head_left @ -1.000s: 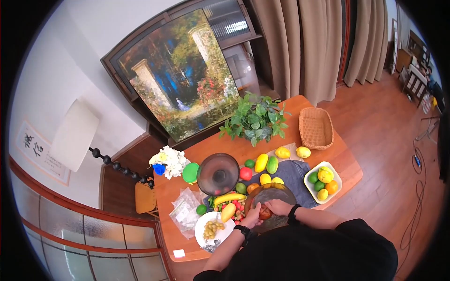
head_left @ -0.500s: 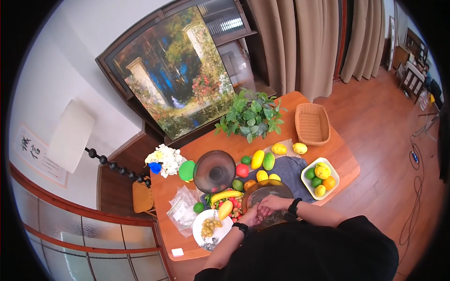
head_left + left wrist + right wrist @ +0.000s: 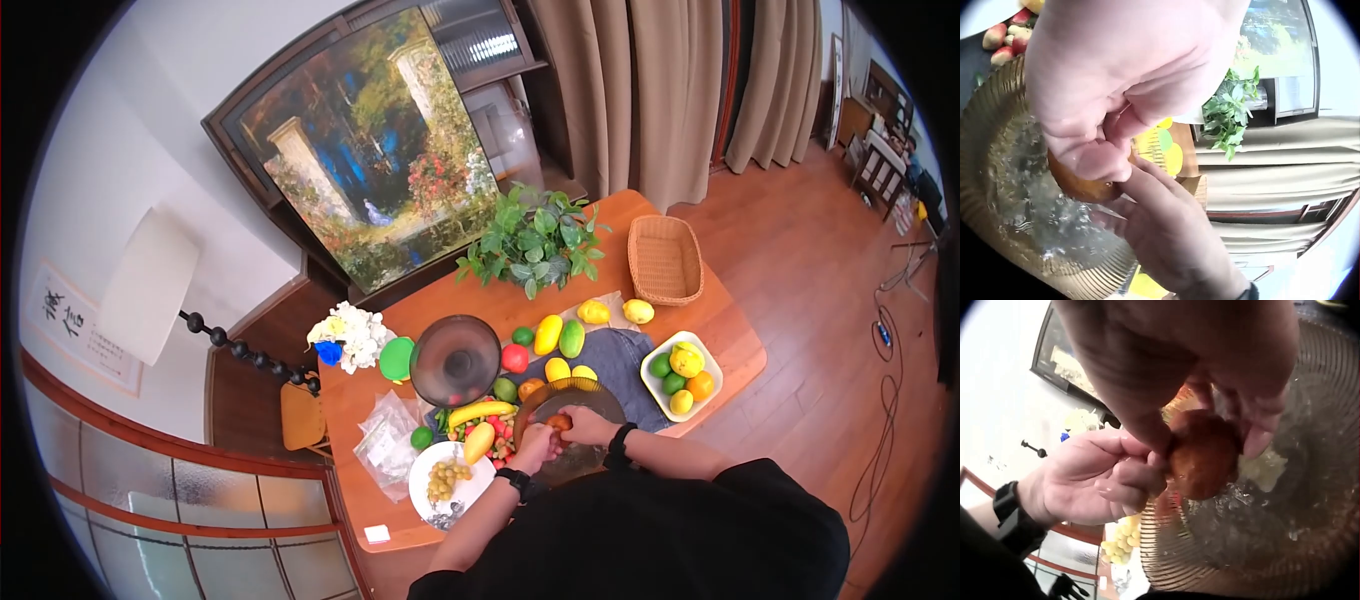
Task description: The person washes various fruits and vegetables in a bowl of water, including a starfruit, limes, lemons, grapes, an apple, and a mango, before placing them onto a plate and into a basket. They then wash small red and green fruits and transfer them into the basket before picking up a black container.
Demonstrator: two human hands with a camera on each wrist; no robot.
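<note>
A round orange-brown fruit [image 3: 1200, 459] with a wet surface is between both hands, over a ribbed amber glass bowl [image 3: 1100, 278] with water in it. My right hand [image 3: 588, 424] grips the fruit from above, thumb on one side and fingers round the other in the right wrist view. The left hand [image 3: 535, 450] has curled fingers, its thumb and fingertips pinching the fruit's near side. In the left wrist view, that hand covers much of the fruit's top. Drops and ripples show on the water [image 3: 1241, 515] below.
Left of the bowl are a white plate [image 3: 425, 468] with grapes [image 3: 447, 482], a mango [image 3: 478, 443], a banana [image 3: 482, 411] and small red fruits. A dark bowl [image 3: 430, 360] stands behind. A white fruit dish [image 3: 651, 396] is at right, a wicker basket [image 3: 665, 265] farther back.
The hands have shifted up and away from the body, over the bowl. Hidden by the hands half a second ago, the fruit shows again between them.
</note>
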